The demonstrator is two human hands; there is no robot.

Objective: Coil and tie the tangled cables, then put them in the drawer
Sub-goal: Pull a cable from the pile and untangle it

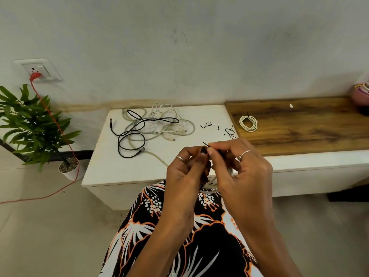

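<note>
My left hand [187, 172] holds a coiled pale cable [209, 186], mostly hidden behind both hands, just in front of the white bench [111, 172]. My right hand [239, 166] pinches a thin black tie [205, 144] whose tip pokes out above my fingertips. One strand of pale cable [157, 157] runs from my hands back across the bench. A tangle of black and grey-white cables [151, 126] lies at the bench's far left. A white cable coil [248, 122], bound with a black tie, rests on the wooden top [309, 128]. Two loose black ties [209, 124] [230, 132] lie between.
A potted plant [36, 124] stands on the floor at the left. A red cord [60, 136] runs from a wall socket [38, 69] down around the pot. Pink stacked bowls [361, 92] sit at the far right of the wooden top, near a small white piece [291, 105].
</note>
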